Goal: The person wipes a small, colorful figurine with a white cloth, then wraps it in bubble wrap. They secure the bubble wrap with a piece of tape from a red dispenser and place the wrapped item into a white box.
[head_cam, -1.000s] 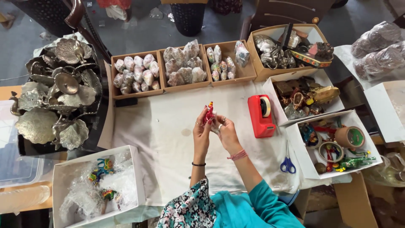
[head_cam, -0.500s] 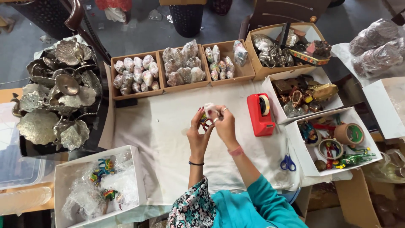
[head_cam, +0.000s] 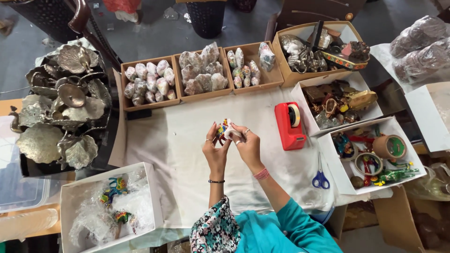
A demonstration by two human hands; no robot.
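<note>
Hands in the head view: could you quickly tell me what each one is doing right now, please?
Left hand: closed on the small colourful figurine.
Right hand: closed on the white wrapping around that figurine.

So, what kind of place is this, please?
Probably a craft packing table: both hands hold a small colourful figurine, with cardboard trays of wrapped pieces, a red tape dispenser and stacked metal dishes around.

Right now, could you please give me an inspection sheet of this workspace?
Surface: white cloth over the table.
Job's things: small colourful figurine, partly in white wrap.
Clutter: red tape dispenser, blue scissors, cardboard trays of wrapped pieces, brass dishes, white box of bubble wrap.
Grippers: left hand and right hand both hold the figurine.
Cables: nothing seen.
Surroundings: grey floor, dark baskets.
</note>
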